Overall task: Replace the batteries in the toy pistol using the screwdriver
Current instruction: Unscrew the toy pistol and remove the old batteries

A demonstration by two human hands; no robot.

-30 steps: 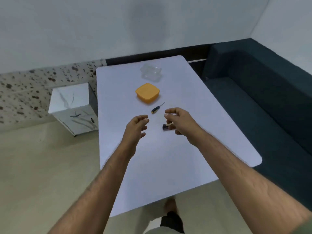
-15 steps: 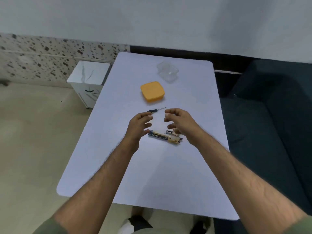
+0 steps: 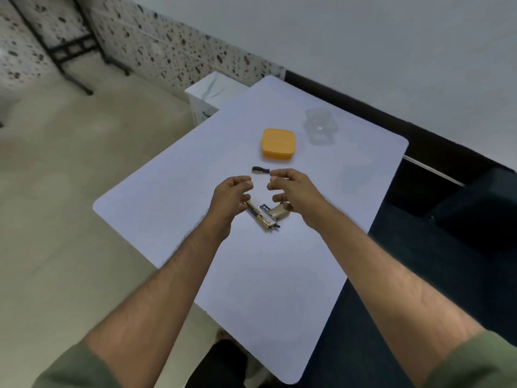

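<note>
Two hands, the left hand and right hand, hovered with loosely curled fingers holding nothing above the toy pistol, which lay mid-tabletop, the screwdriver lying toward the far edge.

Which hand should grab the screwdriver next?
Right, probably. The right hand hovers with its fingertips just beside the screwdriver, whose shaft runs under them. The left hand sits nearer the toy pistol and could steady it. Both hold nothing.
</note>
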